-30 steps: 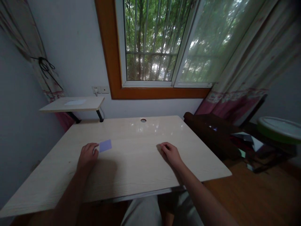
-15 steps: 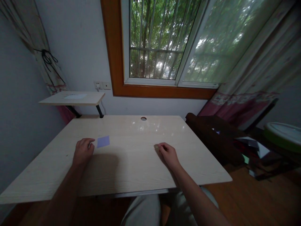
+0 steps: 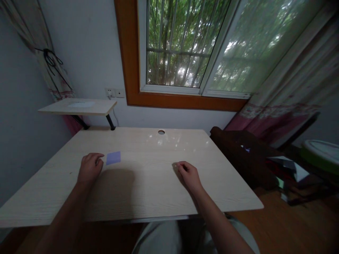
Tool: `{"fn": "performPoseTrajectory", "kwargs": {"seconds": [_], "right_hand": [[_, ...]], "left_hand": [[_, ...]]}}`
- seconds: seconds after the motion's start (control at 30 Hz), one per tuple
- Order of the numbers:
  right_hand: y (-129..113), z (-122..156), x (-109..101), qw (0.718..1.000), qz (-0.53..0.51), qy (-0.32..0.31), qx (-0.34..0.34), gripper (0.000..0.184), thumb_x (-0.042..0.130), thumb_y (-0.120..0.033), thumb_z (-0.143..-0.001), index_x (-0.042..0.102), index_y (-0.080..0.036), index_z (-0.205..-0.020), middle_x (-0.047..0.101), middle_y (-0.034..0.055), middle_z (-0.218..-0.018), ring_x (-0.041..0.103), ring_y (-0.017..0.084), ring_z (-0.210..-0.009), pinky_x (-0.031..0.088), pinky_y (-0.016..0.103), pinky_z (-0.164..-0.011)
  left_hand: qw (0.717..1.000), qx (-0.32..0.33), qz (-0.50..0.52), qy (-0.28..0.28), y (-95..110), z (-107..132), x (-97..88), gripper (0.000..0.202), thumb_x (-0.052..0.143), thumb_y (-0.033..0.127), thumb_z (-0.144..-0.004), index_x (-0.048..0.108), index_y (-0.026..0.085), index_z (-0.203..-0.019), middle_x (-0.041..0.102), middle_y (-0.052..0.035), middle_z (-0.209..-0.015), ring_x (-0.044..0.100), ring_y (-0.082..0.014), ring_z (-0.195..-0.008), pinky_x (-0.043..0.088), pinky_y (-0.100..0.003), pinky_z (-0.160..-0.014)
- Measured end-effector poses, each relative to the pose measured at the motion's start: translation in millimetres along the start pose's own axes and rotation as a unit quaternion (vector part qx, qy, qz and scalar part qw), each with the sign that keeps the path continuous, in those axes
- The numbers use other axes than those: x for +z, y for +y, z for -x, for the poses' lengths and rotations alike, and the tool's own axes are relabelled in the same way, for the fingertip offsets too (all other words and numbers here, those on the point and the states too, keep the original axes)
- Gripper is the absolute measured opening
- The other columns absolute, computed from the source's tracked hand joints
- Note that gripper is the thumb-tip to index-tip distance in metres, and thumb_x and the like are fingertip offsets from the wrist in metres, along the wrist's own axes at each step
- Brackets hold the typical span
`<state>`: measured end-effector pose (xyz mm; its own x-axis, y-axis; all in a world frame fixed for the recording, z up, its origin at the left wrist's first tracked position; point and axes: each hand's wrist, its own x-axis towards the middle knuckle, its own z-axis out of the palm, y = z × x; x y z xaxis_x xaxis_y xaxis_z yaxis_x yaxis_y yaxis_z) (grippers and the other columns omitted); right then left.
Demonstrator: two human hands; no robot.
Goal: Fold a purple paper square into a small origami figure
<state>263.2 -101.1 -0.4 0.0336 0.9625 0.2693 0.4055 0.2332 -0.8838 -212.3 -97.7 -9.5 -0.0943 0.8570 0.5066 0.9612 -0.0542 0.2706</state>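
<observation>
A flat purple square of paper (image 3: 113, 158) lies on the pale wooden desk (image 3: 153, 190), left of its middle. Just to the left of the paper rests my left hand (image 3: 90, 166), its index finger and thumb apart and nothing between them. The fingertip points towards the paper's edge with a small gap. On the right side of the desk, my right hand (image 3: 189, 174) is closed in a pinch low over the surface. Whatever its fingertips may hold is too small to make out.
A small raised shelf (image 3: 100, 108) with a white sheet (image 3: 81, 104) on it stands at the back left. A round cable hole (image 3: 161, 132) sits near the desk's back edge. Right of the desk is a dark brown seat (image 3: 238, 155) with papers beyond it.
The view has tilted and shifted slightly, so the desk and paper sit a little differently in it. Both hands keep nearly the same place and pose on the desk.
</observation>
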Motion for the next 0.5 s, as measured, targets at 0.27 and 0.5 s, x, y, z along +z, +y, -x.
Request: {"fn": "performPoseTrajectory", "kwargs": {"seconds": [0.27, 0.5], "right_hand": [[2.1, 0.0, 0.5, 1.0, 0.019, -0.007, 0.001, 0.029, 0.057, -0.042, -0.087, 0.072, -0.018, -0.089, 0.072, 0.006, -0.082, 0.063, 0.021, -0.076, 0.047, 0.031, -0.07], [3.7, 0.3, 1.5, 0.999, 0.03, -0.012, -0.004, 0.029, 0.057, -0.043, -0.088, 0.072, -0.019, -0.091, 0.073, 0.0057, -0.087, 0.064, 0.021, -0.08, 0.046, 0.03, -0.073]], "left_hand": [[1.0, -0.005, 0.004, 0.02, 1.3, 0.5, 0.5, 0.028, 0.048, 0.023, -0.083, 0.069, 0.019, -0.1, 0.067, -0.0082, -0.103, 0.057, -0.0271, -0.102, 0.041, -0.042, -0.099], [1.0, -0.008, 0.0, 0.016, 2.2, -0.6, 1.3, 0.027, 0.048, 0.021, -0.082, 0.068, 0.019, -0.101, 0.067, -0.0077, -0.103, 0.057, -0.027, -0.102, 0.041, -0.043, -0.101]]}}
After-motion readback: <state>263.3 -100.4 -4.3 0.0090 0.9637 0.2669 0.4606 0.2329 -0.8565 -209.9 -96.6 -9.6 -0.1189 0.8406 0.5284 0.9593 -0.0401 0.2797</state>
